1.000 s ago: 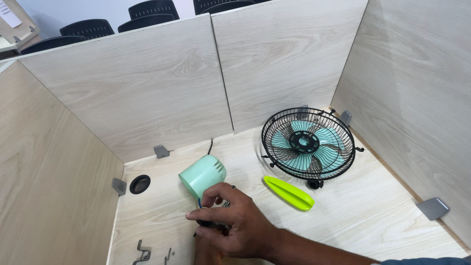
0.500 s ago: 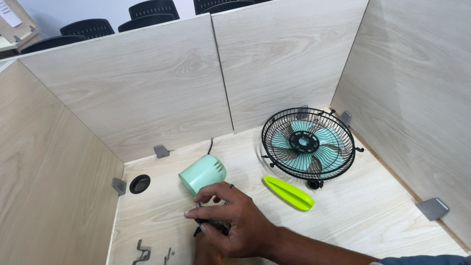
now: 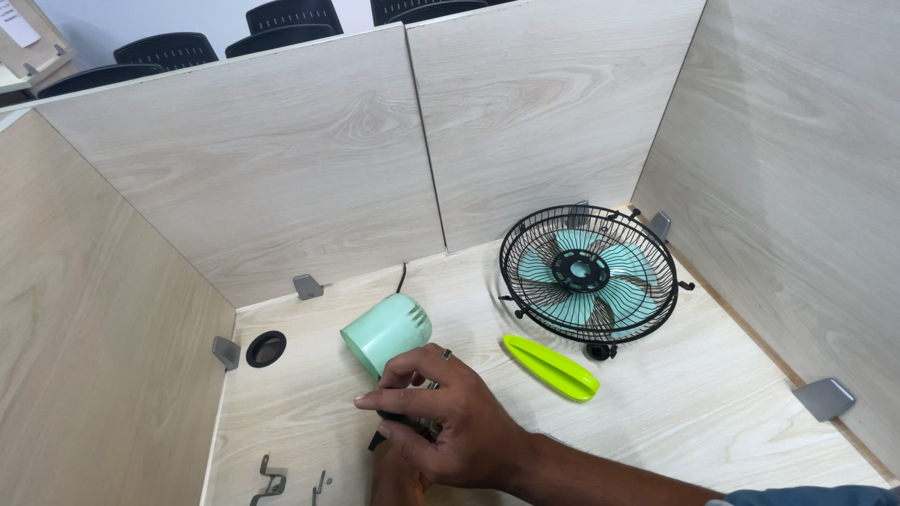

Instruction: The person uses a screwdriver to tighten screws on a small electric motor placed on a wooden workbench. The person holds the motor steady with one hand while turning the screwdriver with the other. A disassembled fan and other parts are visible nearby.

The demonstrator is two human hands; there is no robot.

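My right hand (image 3: 450,422) reaches in from the lower right and is closed over a small black part (image 3: 403,424) at the near end of a mint-green fan motor housing (image 3: 386,333) lying on the desk. Only a bit of my left hand (image 3: 394,480) shows, tucked under the right hand at the bottom edge, and its grip is hidden. A black wire fan cage with pale blue blades (image 3: 589,272) stands tilted to the right. Between the cage and my hand lies a lime-green plastic piece (image 3: 551,367).
The light wood desk (image 3: 675,412) is enclosed by wood partition panels on three sides, held by grey corner brackets (image 3: 823,397). A black cable hole (image 3: 266,348) is at the left. Two small metal brackets (image 3: 272,478) lie near the front left. A black cord (image 3: 401,277) runs behind the housing.
My right hand's fingers have shifted slightly on the black part. The housing, cage and green piece stay where they were.
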